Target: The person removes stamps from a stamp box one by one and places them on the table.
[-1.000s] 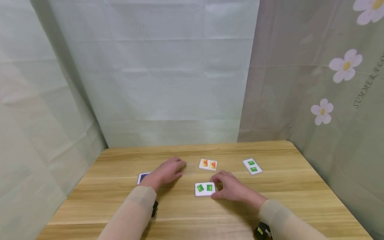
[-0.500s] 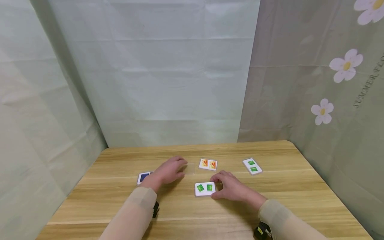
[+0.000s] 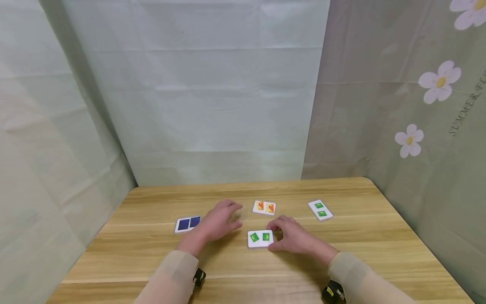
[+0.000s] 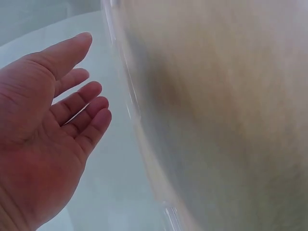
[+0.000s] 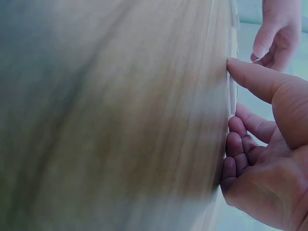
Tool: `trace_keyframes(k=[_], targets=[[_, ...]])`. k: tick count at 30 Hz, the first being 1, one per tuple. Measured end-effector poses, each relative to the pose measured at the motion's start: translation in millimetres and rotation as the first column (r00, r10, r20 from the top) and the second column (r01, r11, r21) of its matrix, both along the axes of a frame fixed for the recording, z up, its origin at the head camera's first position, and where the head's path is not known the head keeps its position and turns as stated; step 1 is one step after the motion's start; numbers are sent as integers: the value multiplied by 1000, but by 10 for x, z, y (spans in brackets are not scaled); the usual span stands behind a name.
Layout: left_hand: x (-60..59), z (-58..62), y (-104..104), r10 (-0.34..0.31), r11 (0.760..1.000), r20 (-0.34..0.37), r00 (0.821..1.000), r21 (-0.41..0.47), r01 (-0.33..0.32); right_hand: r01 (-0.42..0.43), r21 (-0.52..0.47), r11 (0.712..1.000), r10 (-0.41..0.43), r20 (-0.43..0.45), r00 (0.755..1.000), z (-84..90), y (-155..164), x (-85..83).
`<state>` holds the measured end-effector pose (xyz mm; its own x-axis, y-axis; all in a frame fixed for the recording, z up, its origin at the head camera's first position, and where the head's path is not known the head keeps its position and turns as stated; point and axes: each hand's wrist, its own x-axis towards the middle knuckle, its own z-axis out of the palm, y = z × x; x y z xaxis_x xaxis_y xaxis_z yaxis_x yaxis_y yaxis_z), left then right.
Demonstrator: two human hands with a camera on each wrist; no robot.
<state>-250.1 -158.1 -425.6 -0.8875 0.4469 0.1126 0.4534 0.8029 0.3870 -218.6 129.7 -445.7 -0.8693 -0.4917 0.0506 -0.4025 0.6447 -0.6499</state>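
My left hand (image 3: 222, 219) hovers just above the wooden table (image 3: 364, 249), fingers straight and spread, holding nothing. In the left wrist view the open palm (image 4: 48, 125) faces a thin clear edge (image 4: 129, 96) on the tabletop. My right hand (image 3: 292, 240) rests on the table and pinches the right end of a white card with two green squares (image 3: 260, 238) between thumb and curled fingers (image 5: 240, 144). A card with two blue squares (image 3: 187, 223) lies left of my left hand. A card with two orange pictures (image 3: 264, 207) lies just beyond both hands.
Another white card with two green squares (image 3: 320, 210) lies at the far right of the table. Pale green cloth (image 3: 212, 105) hangs behind and to the left. A flowered cloth (image 3: 417, 105) hangs on the right, close to the table's rounded corner.
My left hand has lifted and shifted right, uncovering the blue card. The clear tile seen by its fingertips earlier is now behind the hand. The right hand has stayed put.
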Motion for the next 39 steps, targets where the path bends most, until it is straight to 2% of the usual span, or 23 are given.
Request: trace_keyframes(k=[5, 14, 29, 39], targets=[[112, -6, 36, 4, 1000, 11, 1000, 31, -4, -1, 2, 1000, 1, -2, 1000, -6, 6, -2], [276, -49, 67, -46, 997, 34, 998, 69, 44, -5, -2, 1000, 5, 3, 1000, -5, 1, -4], [391, -72, 97, -82, 994, 70, 994, 76, 77, -7, 2, 1000, 7, -3, 1000, 1, 7, 1], [421, -82, 145, -84, 996, 62, 995, -7, 85, -13, 4, 1000, 13, -4, 1000, 1, 10, 4]])
